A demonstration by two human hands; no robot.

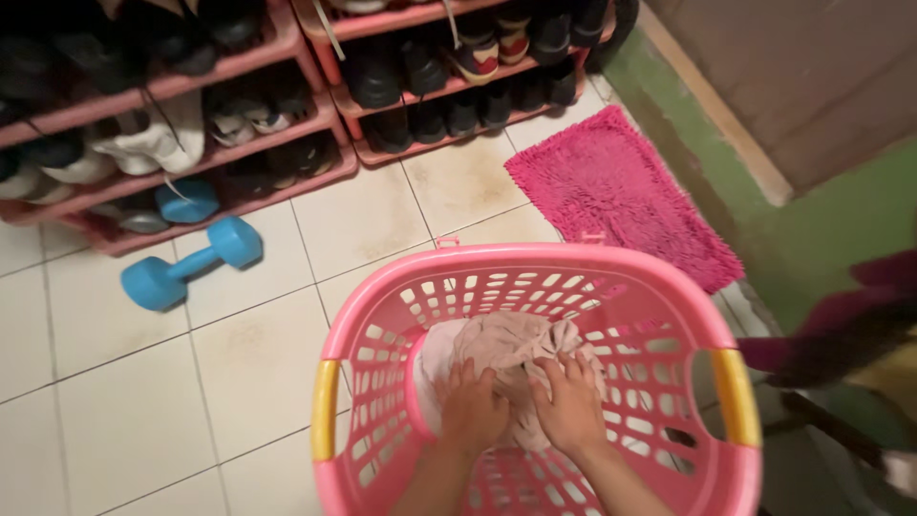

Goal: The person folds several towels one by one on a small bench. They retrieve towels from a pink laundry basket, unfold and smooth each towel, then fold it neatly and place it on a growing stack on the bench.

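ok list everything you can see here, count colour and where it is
laundry basket: one, pink with yellow handles, on the floor at the bottom centre
cloth: one bundle, pale beige, inside the basket
dumbbell: one in full view, blue, on the tiles left of the basket; a second blue one lies partly under the rack
shoe racks: two, pink, along the top, shelves filled with shoes
shoes: many, mostly dark, some white, on the rack shelves
mat: one, bright pink and shaggy, on the floor at upper right
floor tiles: cream, stained
left hand: one, pressing on the cloth
right hand: one, pressing on the cloth beside it
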